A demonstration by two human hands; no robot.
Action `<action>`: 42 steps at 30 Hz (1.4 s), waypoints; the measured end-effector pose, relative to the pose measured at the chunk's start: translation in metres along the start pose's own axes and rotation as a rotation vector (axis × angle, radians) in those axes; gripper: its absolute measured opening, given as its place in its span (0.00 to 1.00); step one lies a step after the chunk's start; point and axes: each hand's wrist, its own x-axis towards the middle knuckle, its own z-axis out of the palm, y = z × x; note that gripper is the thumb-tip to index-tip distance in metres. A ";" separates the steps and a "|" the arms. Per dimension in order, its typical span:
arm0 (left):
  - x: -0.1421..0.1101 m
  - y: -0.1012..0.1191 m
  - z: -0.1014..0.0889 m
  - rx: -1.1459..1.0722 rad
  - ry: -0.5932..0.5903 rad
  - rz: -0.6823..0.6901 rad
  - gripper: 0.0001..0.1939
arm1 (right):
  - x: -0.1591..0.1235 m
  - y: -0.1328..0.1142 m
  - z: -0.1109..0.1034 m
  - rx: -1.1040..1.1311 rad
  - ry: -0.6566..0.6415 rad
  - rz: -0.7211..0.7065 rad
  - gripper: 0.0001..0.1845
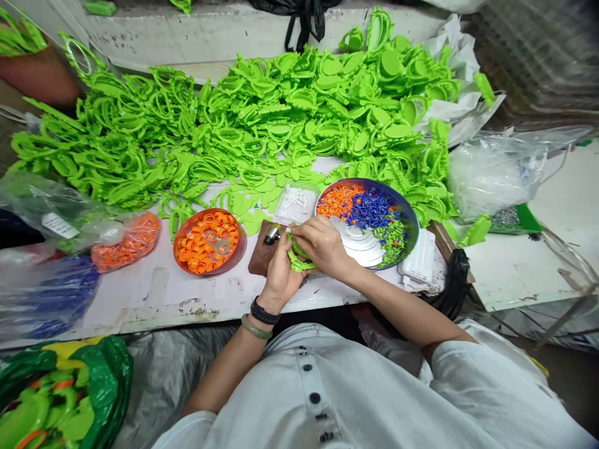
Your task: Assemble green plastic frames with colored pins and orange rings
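Observation:
My left hand [281,274] is closed round a green plastic frame [298,262] with an oval opening, held just above the front of the table. From the right, my right hand [325,244] bends over the same part, its fingertips pinched at the upper end near a small white piece [289,230]. What lies inside that pinch is too small to name for certain. Behind my left fingers, a metal cylinder with a black end [272,235] rests by a brown block [260,254]. A clear box of white pieces [296,202] stands beyond my hands.
Green plastic parts [281,106] are heaped across the back. An orange tub of orange rings [209,242] stands left; a round tin [410,215] with orange, blue and green bits stands right. A white power strip [418,257] lies beside it. Bagged parts [126,242] sit far left.

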 end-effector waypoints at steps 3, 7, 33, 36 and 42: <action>-0.002 -0.001 0.004 0.015 -0.009 0.006 0.23 | -0.003 0.003 -0.001 0.010 -0.038 -0.009 0.13; -0.002 -0.004 0.004 0.037 -0.015 0.022 0.23 | -0.008 0.001 -0.001 -0.010 -0.118 -0.011 0.14; 0.012 -0.012 0.015 0.090 -0.054 -0.218 0.15 | -0.023 0.057 -0.067 0.600 -0.149 0.429 0.13; 0.013 -0.013 0.012 0.089 -0.039 -0.224 0.17 | -0.017 0.043 -0.056 0.593 -0.154 0.385 0.12; 0.011 -0.013 0.009 0.086 -0.025 -0.225 0.17 | -0.014 0.043 -0.050 0.591 -0.176 0.270 0.10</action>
